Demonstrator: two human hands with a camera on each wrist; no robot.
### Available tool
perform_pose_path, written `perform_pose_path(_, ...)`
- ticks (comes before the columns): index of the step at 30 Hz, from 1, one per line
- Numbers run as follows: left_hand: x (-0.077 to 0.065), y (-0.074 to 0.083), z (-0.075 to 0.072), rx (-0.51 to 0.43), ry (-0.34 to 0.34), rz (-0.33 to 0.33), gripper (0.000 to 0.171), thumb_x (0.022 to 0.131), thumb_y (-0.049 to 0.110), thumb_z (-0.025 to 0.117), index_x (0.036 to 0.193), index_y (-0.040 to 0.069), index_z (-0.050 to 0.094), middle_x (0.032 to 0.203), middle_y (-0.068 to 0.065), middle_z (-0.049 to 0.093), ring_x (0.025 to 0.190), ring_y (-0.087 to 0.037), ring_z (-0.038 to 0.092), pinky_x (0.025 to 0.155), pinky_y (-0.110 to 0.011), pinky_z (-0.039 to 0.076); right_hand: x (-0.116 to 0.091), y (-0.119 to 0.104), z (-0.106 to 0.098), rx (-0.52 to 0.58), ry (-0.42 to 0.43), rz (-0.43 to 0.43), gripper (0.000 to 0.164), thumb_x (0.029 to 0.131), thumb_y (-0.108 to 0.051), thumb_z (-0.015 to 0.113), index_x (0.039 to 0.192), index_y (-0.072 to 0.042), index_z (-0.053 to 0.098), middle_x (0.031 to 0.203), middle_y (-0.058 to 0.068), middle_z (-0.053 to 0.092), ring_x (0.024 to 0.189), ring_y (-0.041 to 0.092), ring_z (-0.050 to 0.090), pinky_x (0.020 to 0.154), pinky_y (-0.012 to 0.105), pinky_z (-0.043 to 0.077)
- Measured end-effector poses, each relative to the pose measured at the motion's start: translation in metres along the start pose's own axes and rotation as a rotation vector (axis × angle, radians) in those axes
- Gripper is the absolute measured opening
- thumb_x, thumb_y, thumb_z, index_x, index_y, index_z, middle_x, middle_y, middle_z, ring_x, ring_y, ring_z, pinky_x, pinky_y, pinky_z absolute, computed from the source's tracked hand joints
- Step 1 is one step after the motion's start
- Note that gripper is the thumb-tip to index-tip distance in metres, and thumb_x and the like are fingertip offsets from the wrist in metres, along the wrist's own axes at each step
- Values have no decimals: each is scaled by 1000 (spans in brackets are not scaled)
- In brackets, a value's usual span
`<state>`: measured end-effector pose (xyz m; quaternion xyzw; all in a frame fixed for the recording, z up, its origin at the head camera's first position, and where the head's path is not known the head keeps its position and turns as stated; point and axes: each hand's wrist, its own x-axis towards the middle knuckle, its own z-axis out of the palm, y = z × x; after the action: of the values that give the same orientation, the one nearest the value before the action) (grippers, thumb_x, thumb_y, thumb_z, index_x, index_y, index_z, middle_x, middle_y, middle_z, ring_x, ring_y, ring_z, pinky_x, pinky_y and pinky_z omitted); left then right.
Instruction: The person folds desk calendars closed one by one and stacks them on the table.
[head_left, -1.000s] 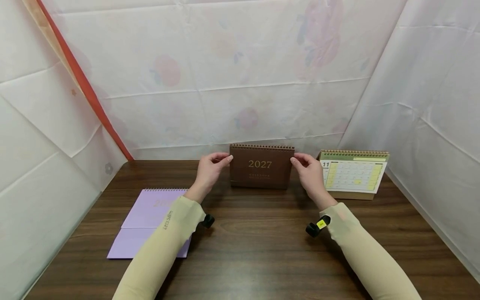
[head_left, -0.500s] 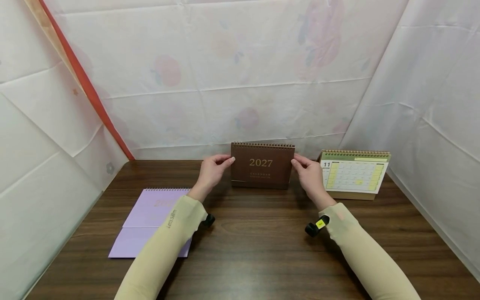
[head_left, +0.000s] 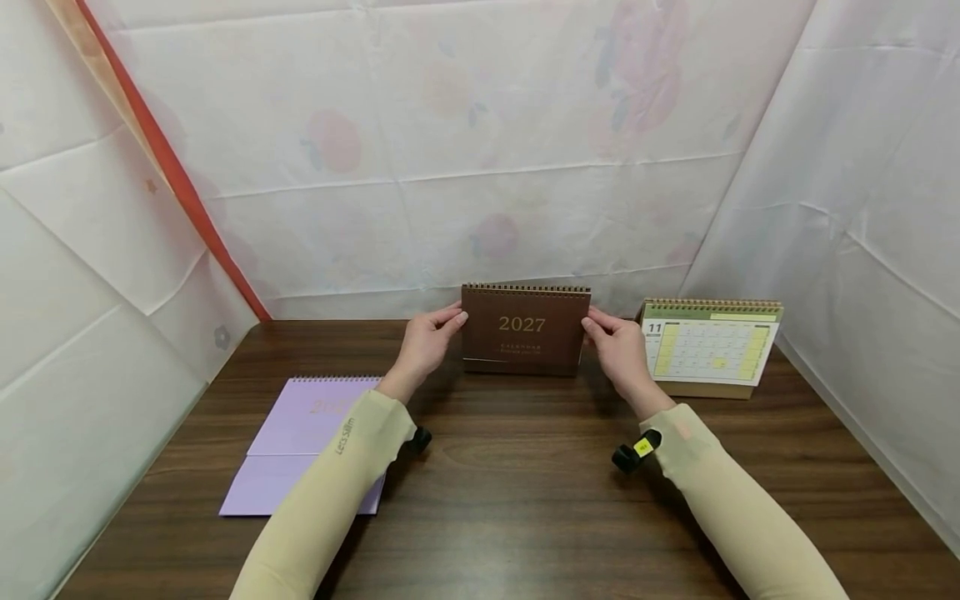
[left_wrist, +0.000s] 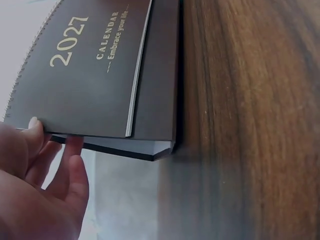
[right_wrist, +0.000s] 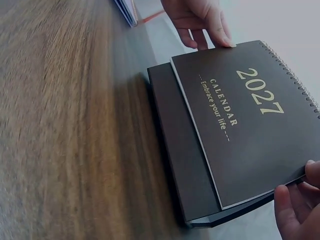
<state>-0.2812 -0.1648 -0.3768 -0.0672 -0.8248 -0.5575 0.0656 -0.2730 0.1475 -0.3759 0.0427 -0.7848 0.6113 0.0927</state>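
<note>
A brown 2027 desk calendar (head_left: pixel 522 333) with a spiral top edge stands upright as a tent near the back of the table. My left hand (head_left: pixel 425 342) pinches its left side edge, the thumb on the front cover and fingers behind, as the left wrist view also shows on the calendar (left_wrist: pixel 90 75). On the opposite edge my right hand (head_left: pixel 621 346) pinches in the same way. The right wrist view has the calendar's cover (right_wrist: pixel 245 120) between both hands, its base touching the wood.
A green and white desk calendar (head_left: pixel 712 346) showing 11 stands at the right, close to my right hand. At the left a lilac calendar (head_left: pixel 285 454) lies partly under my left forearm. White cloth (head_left: pixel 480 167) hangs behind the wooden table (head_left: pixel 510 500).
The brown calendar has shifted very slightly up in the head view and stands a little more upright. Both hands keep their grip on its sides.
</note>
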Motion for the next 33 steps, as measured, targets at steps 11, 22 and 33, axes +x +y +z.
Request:
perform_pose_path(11,-21,24,-13,42,37,102,37,98,28,66,129,7,67,135,-2,61,130,-18,52,101,-37,46,-16,-21,-11,2,-33,-70,38,100,-17,63,133,1,61,142,12,55,111,15,63,79,24,56)
perform_pose_path(22,-58,43,-34,127,23,194,26,93,25,74,112,9,77,121,-4,69,105,-18,68,84,-34,55,-48,-40,-21,-114,-73,-148,34,99,-15,64,130,1,64,130,18,61,79,10,72,72,21,55)
perform_pose_path(33,-98,44,-43,224,11,258,18,91,20,76,104,9,80,113,-5,72,104,-18,69,86,-38,55,-82,-41,-23,-79,-165,-176,31,99,-11,64,127,2,66,132,18,60,87,18,73,74,30,58)
